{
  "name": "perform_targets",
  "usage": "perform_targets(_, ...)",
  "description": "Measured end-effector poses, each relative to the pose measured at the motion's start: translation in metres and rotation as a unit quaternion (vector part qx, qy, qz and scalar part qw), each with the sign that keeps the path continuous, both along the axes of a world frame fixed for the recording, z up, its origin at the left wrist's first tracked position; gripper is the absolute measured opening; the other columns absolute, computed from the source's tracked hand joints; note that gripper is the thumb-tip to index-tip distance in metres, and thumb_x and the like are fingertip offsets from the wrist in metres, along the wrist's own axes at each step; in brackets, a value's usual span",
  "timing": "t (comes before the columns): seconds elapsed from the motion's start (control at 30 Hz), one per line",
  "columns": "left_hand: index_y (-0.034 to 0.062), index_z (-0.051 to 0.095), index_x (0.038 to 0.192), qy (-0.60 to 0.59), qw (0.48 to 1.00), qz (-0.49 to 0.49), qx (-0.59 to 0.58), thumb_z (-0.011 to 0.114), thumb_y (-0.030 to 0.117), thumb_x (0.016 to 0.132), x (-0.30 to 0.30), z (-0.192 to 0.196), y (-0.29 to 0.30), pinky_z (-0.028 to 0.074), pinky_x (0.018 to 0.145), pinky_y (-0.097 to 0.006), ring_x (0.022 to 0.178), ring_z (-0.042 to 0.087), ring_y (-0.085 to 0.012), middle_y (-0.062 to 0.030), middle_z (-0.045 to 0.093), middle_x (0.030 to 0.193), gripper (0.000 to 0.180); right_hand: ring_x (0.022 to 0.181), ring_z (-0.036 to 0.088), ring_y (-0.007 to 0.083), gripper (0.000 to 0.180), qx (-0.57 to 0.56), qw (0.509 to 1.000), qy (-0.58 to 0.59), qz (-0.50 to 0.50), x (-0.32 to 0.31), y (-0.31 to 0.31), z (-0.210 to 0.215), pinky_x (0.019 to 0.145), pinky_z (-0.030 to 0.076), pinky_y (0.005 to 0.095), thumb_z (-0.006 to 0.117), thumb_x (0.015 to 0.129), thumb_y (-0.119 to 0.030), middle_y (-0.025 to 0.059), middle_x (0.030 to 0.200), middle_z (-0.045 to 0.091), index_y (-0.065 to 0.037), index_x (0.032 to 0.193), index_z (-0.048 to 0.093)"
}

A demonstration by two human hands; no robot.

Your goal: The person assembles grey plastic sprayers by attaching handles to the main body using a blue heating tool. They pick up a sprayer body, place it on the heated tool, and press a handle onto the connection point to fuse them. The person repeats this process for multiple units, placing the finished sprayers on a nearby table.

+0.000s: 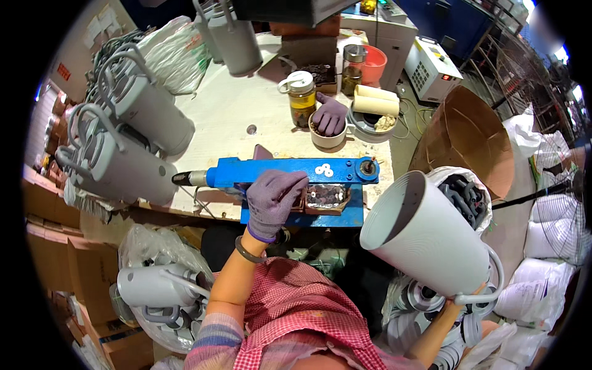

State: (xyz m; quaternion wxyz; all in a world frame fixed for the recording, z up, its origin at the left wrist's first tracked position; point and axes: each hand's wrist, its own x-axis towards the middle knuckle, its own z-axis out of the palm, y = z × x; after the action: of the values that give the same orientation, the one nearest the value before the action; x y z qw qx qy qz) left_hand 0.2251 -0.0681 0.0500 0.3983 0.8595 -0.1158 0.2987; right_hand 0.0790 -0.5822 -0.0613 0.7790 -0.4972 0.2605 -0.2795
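Note:
My left hand [275, 196], in a grey-purple knit glove, reaches over the front edge of a blue metal bar [271, 171]. Its fingers are pinched together; whatever they hold is too small to make out. Several white washers [324, 170] lie on the bar just right of the fingertips. Below it, a compartmented box [327, 197] holds small dark and white parts. On the right, my bare right hand [465, 299] supports a large grey ribbed bucket [425, 234] by the loop handle at its lower end. The bucket tilts, mouth toward the bar; that hand's fingers are partly hidden.
Several grey handled vessels [145, 102] crowd the table's left side. A spare glove [330, 116] lies on a white cup [327, 139] near a lidded jar [300, 98]. A bag of dark handles [461, 200] and a cardboard box [468, 139] stand right of the table.

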Motion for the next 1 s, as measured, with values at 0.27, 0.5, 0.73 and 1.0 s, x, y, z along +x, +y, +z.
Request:
perform_targets(0.27, 0.0039, 0.073, 0.106, 0.034, 0.982, -0.173, -0.074, 0.072, 0.012, 0.086, 0.059, 0.019, -0.072, 0.057, 0.080, -0.034, 0.091, 0.072, -0.0264, -0.0123, 0.073, 0.103, 0.022, 0.098, 0.064, 0.0186, 0.043, -0.088, 0.996, -0.006, 0.002, 0.003, -0.008, 0.000, 0.082, 0.055, 0.0350, 0.039, 0.098, -0.039, 0.0063, 0.109, 0.065, -0.007, 0.117, 0.061)
perform_targets(0.5, 0.0088, 0.067, 0.110, -0.116, 0.973, -0.166, 0.110, 0.072, 0.009, 0.081, 0.069, 0.012, -0.076, 0.058, 0.077, -0.037, 0.092, 0.070, -0.0296, -0.0113, 0.071, 0.104, 0.029, 0.099, 0.063, 0.0192, 0.043, -0.153, 0.988, -0.014, 0.003, 0.004, 0.003, 0.019, 0.084, 0.054, 0.0346, 0.039, 0.097, -0.038, 0.0060, 0.110, 0.065, -0.007, 0.118, 0.060)
perform_targets(0.73, 0.0076, 0.067, 0.110, -0.159, 0.953, -0.184, 0.182, 0.074, 0.004, 0.077, 0.071, 0.017, -0.072, 0.059, 0.074, -0.036, 0.091, 0.071, -0.0289, -0.0112, 0.070, 0.104, 0.034, 0.103, 0.063, 0.0209, 0.047, -0.087, 0.995, -0.039, 0.024, 0.025, -0.009, 0.021, 0.089, 0.052, 0.0349, 0.042, 0.094, -0.040, 0.0074, 0.114, 0.064, -0.007, 0.124, 0.058)
perform_targets(1.0, 0.0068, 0.065, 0.116, -0.163, 0.931, -0.236, 0.224, 0.074, 0.005, 0.072, 0.081, 0.013, -0.056, 0.058, 0.081, -0.038, 0.097, 0.069, -0.0302, -0.0123, 0.067, 0.110, 0.045, 0.100, 0.064, 0.0214, 0.049, -0.048, 0.997, -0.057, 0.036, 0.075, 0.017, 0.066, 0.087, 0.054, 0.0349, 0.047, 0.092, -0.040, 0.0083, 0.112, 0.065, -0.006, 0.126, 0.056)
